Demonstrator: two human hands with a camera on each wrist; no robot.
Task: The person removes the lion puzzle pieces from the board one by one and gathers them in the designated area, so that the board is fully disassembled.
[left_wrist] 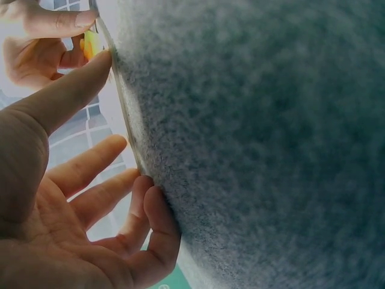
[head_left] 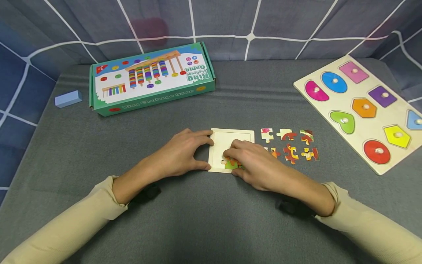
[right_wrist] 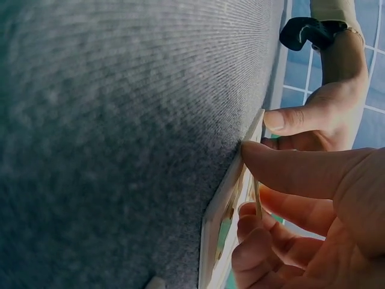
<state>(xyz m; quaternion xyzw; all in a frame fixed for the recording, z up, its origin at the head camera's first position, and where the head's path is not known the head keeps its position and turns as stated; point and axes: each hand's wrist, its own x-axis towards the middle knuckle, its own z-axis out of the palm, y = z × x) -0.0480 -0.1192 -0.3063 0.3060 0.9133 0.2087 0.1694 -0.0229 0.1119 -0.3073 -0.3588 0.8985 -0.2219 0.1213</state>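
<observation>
A square wooden puzzle tray (head_left: pixel 217 146) lies in front of me, with colourful puzzle pieces (head_left: pixel 230 164) in its lower part. At its left edge, my left hand (head_left: pixel 184 152) touches the frame, thumb near the lower corner and fingertips near the upper one. My right hand (head_left: pixel 255 163) is over the tray's lower right part and hides much of it. Between its fingers, a thin puzzle piece (right_wrist: pixel 258 198) shows edge-on in the right wrist view, tilted above the tray. The right thumb is right at the tray's near rim.
Several loose puzzle pieces (head_left: pixel 291 154) lie in two rows right of the tray. A wooden board with coloured knobbed shapes (head_left: pixel 349 99) sits at the far right. Behind on the left are a green game box (head_left: pixel 151 82) and a small blue block (head_left: pixel 68 99).
</observation>
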